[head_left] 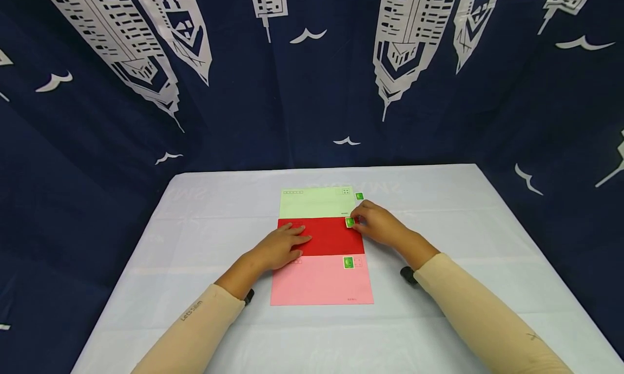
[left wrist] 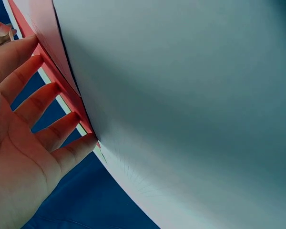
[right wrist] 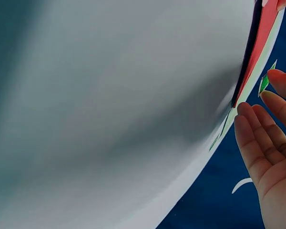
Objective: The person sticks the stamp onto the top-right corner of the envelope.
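pinching a green stamp (head_left: 349, 222) between thumb and finger, the right hand (head_left: 379, 226) held it over the red envelope (head_left: 331, 243), at two o'clock from its middle. the left hand (head_left: 278, 247), fingers spread, rested on that envelope's nine o'clock side. the pale green envelope (head_left: 317, 205) lay at twelve o'clock, the pink envelope (head_left: 322, 284), bearing another stamp (head_left: 348, 262), at six.

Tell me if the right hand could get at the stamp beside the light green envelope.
Probably yes: that stamp lies uncovered on the table near the right hand. But the hand pinches another stamp, which it would likely need to set down first.
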A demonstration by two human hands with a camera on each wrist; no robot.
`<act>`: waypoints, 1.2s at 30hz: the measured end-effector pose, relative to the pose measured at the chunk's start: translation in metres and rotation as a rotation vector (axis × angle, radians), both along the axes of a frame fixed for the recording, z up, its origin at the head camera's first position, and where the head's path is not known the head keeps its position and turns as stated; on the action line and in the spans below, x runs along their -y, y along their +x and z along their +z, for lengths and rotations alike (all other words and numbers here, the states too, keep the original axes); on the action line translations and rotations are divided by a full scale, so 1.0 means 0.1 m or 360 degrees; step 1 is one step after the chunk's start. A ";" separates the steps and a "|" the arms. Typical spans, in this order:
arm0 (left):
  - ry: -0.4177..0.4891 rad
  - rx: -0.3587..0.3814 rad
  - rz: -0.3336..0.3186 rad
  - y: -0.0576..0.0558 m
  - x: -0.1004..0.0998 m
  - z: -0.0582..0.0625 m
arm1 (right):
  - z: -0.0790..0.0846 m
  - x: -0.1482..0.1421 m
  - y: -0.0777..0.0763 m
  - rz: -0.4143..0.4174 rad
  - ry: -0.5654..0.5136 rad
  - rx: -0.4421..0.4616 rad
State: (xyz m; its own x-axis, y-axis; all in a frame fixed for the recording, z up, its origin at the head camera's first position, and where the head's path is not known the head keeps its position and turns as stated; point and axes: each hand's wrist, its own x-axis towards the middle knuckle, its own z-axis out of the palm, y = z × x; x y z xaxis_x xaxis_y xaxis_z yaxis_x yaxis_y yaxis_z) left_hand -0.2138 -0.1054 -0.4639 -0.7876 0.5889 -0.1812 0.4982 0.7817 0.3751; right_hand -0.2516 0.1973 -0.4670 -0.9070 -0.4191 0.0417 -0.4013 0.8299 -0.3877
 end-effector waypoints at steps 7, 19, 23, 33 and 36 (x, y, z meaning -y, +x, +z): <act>0.0026 0.0004 -0.0009 0.00 0.01 0.01 | 0.00 0.07 -0.04 0.0029 0.0015 -0.0014; -0.0002 -0.0014 -0.0020 -0.01 0.01 0.00 | -0.01 0.13 -0.07 0.0015 0.0083 -0.0026; -0.0006 -0.0023 -0.0027 -0.01 0.01 0.00 | -0.01 0.16 -0.08 0.0005 0.0119 -0.0030; 0.0010 -0.0017 -0.0027 0.00 0.01 0.01 | -0.01 0.20 -0.09 -0.0012 0.0172 -0.0027; 0.0016 -0.0019 -0.0027 0.00 0.02 0.01 | -0.02 0.21 -0.09 -0.0013 0.0184 -0.0025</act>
